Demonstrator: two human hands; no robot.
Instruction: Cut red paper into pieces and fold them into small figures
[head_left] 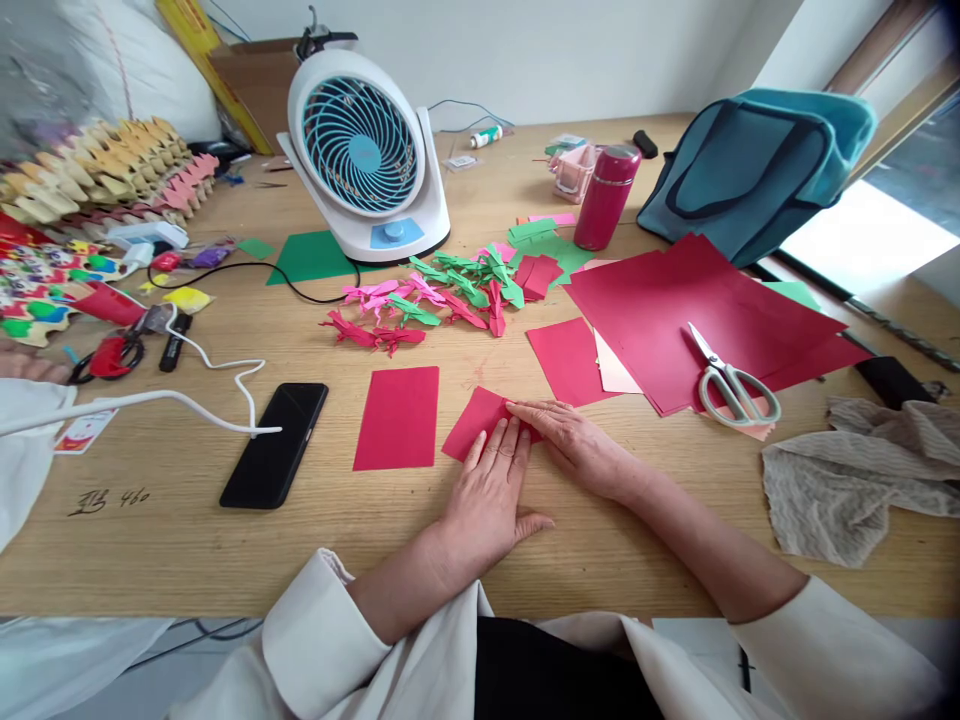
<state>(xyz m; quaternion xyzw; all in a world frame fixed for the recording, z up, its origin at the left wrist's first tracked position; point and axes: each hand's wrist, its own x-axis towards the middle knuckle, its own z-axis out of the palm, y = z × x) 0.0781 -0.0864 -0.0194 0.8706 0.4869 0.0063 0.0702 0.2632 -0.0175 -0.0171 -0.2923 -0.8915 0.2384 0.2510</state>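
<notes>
A piece of red paper [474, 420] lies on the table under both of my hands. My left hand [491, 490] is open and flat, its fingertips pressing on the paper's near part and its thumb spread to the right. From the right, my right hand [574, 445] reaches across with its fingers stretched out along the paper's right side; that side is covered. I cannot see the right thumb. A red paper rectangle [397, 418] is just to the left. Beyond my hands is a loose group of folded pink, green and red paper figures [439, 290].
Scissors [727, 385] rest on large red sheets [697, 310] at the right, beside a grey cloth [847, 480]. A phone [275, 445] with a white cable lies left. Behind stand a fan [364, 150], a red flask [607, 197] and a blue bag [750, 170]. Another person's hand [30, 362] shows at far left.
</notes>
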